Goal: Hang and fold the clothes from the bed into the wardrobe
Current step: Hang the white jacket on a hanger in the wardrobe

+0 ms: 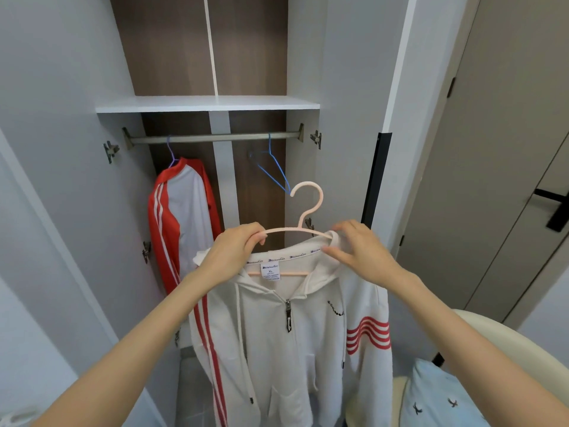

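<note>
Hoodie [292,349] hangs vertically; hanger [308,208] hook points up.

Under white shelf [206,103]: rail [215,137] w/ red/white jacket [181,217] on purple hanger [171,154] at left, blue hanger [275,167] toward right.

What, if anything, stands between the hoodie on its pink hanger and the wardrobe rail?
Nothing blocks the middle of the rail. An empty blue hanger hangs right above the pink hanger; a red-and-white jacket hangs at left.
</note>
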The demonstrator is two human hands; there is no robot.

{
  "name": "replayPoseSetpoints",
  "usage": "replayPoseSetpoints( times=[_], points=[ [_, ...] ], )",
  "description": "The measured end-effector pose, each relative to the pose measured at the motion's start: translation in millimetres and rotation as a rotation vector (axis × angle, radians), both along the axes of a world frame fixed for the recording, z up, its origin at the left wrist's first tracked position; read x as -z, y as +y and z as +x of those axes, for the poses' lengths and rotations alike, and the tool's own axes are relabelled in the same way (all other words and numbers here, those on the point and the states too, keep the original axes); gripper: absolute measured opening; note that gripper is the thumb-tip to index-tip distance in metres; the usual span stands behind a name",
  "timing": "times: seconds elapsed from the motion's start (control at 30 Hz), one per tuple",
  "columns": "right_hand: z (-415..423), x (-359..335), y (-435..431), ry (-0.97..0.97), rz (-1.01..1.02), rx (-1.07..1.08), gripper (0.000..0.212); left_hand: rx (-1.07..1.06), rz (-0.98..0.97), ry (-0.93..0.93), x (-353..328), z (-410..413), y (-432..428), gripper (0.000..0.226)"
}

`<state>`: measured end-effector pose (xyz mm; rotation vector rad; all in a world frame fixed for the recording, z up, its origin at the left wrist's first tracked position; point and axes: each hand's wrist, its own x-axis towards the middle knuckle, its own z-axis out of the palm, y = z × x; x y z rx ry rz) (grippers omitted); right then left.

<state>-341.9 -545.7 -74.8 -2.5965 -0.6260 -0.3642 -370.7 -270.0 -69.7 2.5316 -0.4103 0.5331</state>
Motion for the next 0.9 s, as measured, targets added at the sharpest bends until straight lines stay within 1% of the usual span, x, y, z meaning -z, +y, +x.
replayPoseSetpoints(
  times=[0.03, 0.1, 0.13, 0.2, 0.27, 0.4, 0.5, 0.57, 0.7, 0.77, 0.87, 0.9],
  points=[
    [-1, -5, 5, 0.062, 0.110, -0.070, 0.036, 0.016, -0.004, 0.001, -1, 1, -4, 0.024],
    [-3, -10, 13, 0.122, 0.243, -0.142, 0.013, 0.042, -0.016, -0.004, -2, 2, -10, 0.025],
    [-3, -11, 17, 0.110, 0.264, -0.149, 0.014, 0.052, -0.027, -0.006, -3, 3, -11, 0.025],
    [-4, -11, 21, 0.101, 0.284, -0.162, 0.025, 0.067, -0.051, 0.004, -3, 4, -9, 0.024],
    [-4, -12, 25, 0.142, 0.313, -0.193, 0.028, 0.057, -0.039, 0.006, -3, 6, -4, 0.024],
    [0, -19, 37, 0.372, 0.392, -0.254, 0.029, 0.009, 0.056, -0.049, -5, 11, 3, 0.025],
    [3, -28, 42, 0.524, 0.473, -0.320, 0.032, 0.001, 0.051, -0.095, -7, 14, 4, 0.024],
    [8, -29, 47, 0.570, 0.538, -0.336, 0.032, -0.045, 0.000, -0.140, -7, 18, 0, 0.022],
    [21, -23, 62, 0.593, 0.751, -0.255, 0.031, -0.251, -0.160, -0.197, -3, 25, -15, 0.013],
    [30, -20, 67, 0.635, 0.855, -0.206, 0.034, -0.218, -0.191, -0.117, 4, 24, -22, 0.007],
    [41, -24, 69, 0.669, 0.879, -0.198, 0.039, -0.017, -0.156, 0.176, 25, 17, -37, 0.018],
    [44, -27, 69, 0.686, 0.870, -0.206, 0.039, 0.048, -0.174, 0.285, 32, 16, -43, 0.024]
  ],
)
